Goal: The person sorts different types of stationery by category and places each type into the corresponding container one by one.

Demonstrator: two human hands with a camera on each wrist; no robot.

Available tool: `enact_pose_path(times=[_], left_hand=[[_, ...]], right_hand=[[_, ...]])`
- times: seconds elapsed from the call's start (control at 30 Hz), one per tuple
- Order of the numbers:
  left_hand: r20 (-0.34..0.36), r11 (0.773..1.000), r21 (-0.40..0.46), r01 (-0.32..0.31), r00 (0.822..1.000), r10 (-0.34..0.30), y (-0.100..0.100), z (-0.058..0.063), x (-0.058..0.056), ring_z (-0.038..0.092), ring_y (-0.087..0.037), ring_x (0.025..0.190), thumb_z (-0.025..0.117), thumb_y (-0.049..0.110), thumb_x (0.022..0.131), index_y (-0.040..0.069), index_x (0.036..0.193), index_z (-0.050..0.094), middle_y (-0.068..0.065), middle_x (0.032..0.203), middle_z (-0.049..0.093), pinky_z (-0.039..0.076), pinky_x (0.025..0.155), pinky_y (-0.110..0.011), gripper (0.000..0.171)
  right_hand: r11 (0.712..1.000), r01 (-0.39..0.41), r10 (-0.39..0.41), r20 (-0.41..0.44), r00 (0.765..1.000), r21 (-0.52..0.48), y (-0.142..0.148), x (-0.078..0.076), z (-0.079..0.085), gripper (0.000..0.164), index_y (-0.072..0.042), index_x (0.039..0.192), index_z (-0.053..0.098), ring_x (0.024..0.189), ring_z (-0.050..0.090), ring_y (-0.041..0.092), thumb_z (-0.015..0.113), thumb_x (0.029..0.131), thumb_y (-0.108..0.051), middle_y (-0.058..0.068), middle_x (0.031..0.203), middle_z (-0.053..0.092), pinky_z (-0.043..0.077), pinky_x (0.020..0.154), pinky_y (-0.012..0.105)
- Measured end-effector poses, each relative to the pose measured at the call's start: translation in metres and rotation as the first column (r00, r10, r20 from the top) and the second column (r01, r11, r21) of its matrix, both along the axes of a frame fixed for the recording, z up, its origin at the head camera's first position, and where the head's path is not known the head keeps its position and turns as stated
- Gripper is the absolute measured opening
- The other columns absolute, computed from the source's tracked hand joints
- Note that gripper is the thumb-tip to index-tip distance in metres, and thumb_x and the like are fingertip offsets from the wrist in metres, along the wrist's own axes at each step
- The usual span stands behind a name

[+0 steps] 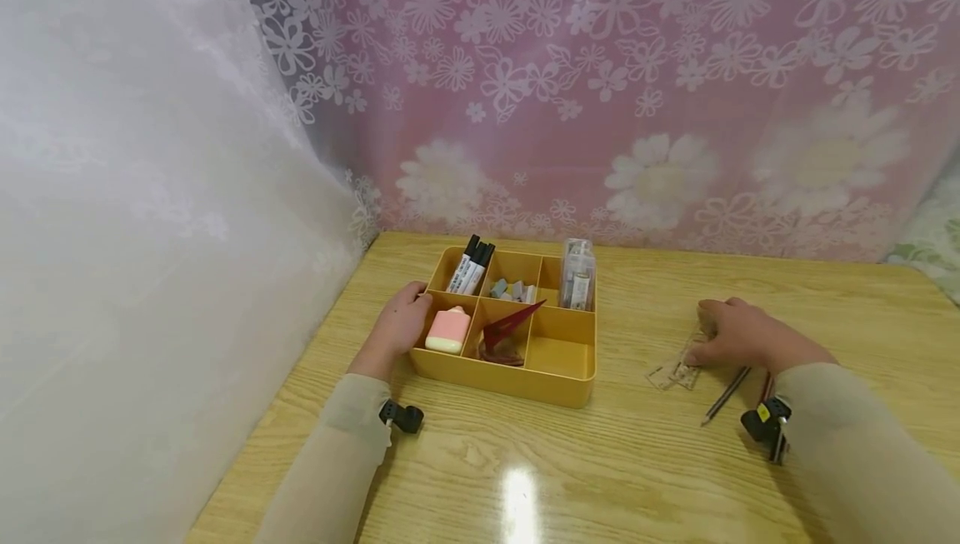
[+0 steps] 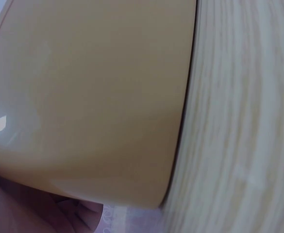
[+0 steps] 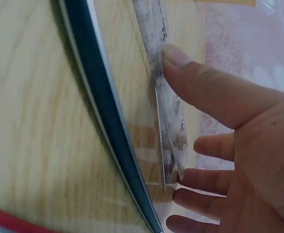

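A yellow divided organizer box (image 1: 495,381) sits on the wooden table. My left hand (image 1: 401,319) grips its left side, thumb at the rim; the left wrist view shows the box's smooth wall (image 2: 98,102) with part of the hand (image 2: 44,211) below it. Off to the right of the box, my right hand (image 1: 738,336) holds clear patterned rulers (image 1: 684,371) low over the table. In the right wrist view the thumb lies on one edge of the rulers (image 3: 156,68), with fingertips at the other end. Beside them lies a dark pencil (image 1: 726,396).
Inside the box are black-capped markers (image 1: 471,267), small erasers (image 1: 513,290), clear plastic packages (image 1: 577,281), a pink-and-cream case (image 1: 448,329) and a dark red set square (image 1: 510,326). More pencils (image 1: 777,448) lie under the right wrist. A floral curtain (image 1: 570,111) hangs behind.
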State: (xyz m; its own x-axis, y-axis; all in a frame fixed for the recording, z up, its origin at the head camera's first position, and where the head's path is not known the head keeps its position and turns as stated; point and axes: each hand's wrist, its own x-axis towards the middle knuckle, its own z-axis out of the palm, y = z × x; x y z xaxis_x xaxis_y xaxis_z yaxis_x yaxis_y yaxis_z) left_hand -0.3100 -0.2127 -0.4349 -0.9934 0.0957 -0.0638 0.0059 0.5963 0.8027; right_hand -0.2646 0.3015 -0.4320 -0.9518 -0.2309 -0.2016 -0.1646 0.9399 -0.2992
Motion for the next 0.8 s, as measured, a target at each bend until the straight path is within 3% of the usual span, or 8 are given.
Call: enact_pose_path(times=[0.17,0.33,0.5,0.63,0.8], left_hand=[[-0.006,1.0,-0.01,0.002,1.0,-0.002,0.0,0.001,0.001,0.042,-0.036,0.14,0.035,0.031,0.11,0.008,0.148,0.048,-0.014,0.15,0.049,0.032,0.114,-0.057,0.046],[-0.011,1.0,-0.016,0.003,1.0,-0.004,0.0,0.002,0.0,0.041,-0.036,0.14,0.035,0.031,0.11,0.008,0.149,0.047,-0.015,0.15,0.048,0.031,0.114,-0.058,0.046],[-0.013,1.0,-0.019,0.003,1.0,-0.003,0.0,0.0,0.0,0.041,-0.036,0.14,0.035,0.032,0.11,0.008,0.149,0.046,-0.015,0.151,0.048,0.031,0.114,-0.058,0.047],[-0.017,1.0,-0.018,0.008,1.0,-0.008,0.0,-0.001,-0.001,0.041,-0.036,0.14,0.035,0.03,0.11,0.007,0.149,0.046,-0.015,0.15,0.048,0.031,0.114,-0.057,0.046],[-0.021,1.0,-0.016,0.01,1.0,-0.01,0.0,0.0,-0.001,0.041,-0.036,0.14,0.035,0.03,0.111,0.007,0.149,0.046,-0.015,0.15,0.048,0.031,0.114,-0.057,0.046]], right_hand=[[1.0,0.012,-0.011,-0.026,1.0,0.017,0.0,-0.003,0.001,0.115,0.014,0.148,0.034,0.117,0.035,0.07,0.08,0.076,-0.063,0.049,0.131,0.033,0.042,0.084,0.073],[0.999,0.043,-0.042,-0.089,0.995,0.006,0.002,-0.004,-0.002,0.118,0.012,0.149,0.034,0.108,0.043,0.059,0.082,0.073,-0.065,0.043,0.125,0.033,0.046,0.077,0.067],[0.997,0.059,-0.064,-0.127,0.99,-0.044,-0.001,-0.002,0.0,0.096,0.007,0.147,0.039,0.092,0.055,0.043,0.084,0.082,-0.047,0.037,0.122,0.032,0.05,0.068,0.055],[0.994,0.072,-0.082,-0.137,0.987,-0.079,-0.005,-0.001,0.005,0.078,0.004,0.145,0.042,0.079,0.056,0.032,0.081,0.088,-0.033,0.034,0.121,0.029,0.049,0.061,0.043],[0.994,0.064,-0.081,-0.196,0.977,-0.094,-0.01,0.003,0.021,0.063,0.0,0.139,0.047,0.077,0.055,0.032,0.078,0.091,-0.026,0.034,0.126,0.029,0.048,0.061,0.043]])
